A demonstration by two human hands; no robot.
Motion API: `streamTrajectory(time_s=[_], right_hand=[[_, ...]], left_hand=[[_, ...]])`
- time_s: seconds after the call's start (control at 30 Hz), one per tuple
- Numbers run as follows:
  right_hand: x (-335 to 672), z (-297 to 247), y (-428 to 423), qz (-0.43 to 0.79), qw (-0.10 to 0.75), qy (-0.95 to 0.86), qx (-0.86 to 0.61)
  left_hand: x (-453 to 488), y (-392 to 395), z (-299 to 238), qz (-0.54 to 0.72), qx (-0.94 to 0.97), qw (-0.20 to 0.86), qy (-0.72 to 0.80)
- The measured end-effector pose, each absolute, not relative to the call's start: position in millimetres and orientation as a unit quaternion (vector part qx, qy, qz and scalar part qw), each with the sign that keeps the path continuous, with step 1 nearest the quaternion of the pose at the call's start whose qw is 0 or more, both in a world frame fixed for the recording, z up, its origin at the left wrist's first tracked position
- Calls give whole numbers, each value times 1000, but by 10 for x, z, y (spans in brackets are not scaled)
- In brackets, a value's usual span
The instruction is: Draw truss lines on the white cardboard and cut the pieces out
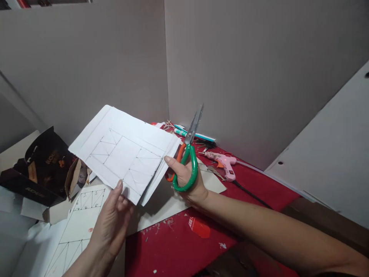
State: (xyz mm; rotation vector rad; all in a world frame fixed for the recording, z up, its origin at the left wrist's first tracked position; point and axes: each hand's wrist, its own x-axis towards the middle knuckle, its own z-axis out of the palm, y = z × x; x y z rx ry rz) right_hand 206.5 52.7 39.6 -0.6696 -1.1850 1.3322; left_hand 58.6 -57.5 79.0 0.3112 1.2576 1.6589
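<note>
Raised above the table is a stack of white paper sheets (128, 148) with a ruled truss-like pattern of lines on its top face. My left hand (117, 215) pinches its near lower edge, the thumb on top and the fingers underneath. At its right edge my right hand (187, 177) grips it with the thumb. The same hand carries a pair of scissors (190, 154) with green and orange handles. The green loop lies around the base of the thumb, and the blades point up and away, clear of the paper. Some right fingers are hidden behind the paper.
A pink glue gun (226, 163) with a black cord lies on the red tablecloth (161, 250), right. White boards with drawn lines (77, 223) lie at left, beside a black open box (34, 173). Paper scraps and a red cutout (199, 227) lie in front. Grey walls enclose the back.
</note>
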Motion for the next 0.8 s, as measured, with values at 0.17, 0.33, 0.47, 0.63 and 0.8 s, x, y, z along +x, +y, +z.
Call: streamTrajectory(time_s=[0.17, 0.33, 0.47, 0.63, 0.8], right_hand=[[2045, 410, 459, 539, 606, -529, -251], [2099, 439, 422, 473, 613, -591, -226], [2093, 404, 458, 477, 601, -599, -229], [2146, 347, 537, 603, 508, -550, -274], [2468, 325, 448, 616, 443, -575, -306]], left_hand=[[578, -476, 845, 660, 138, 527, 518], [435, -487, 927, 640, 137, 514, 555], [437, -519, 938, 639, 146, 483, 581], [450, -545, 908, 641, 245, 366, 628], [106, -619, 909, 587, 280, 301, 697]])
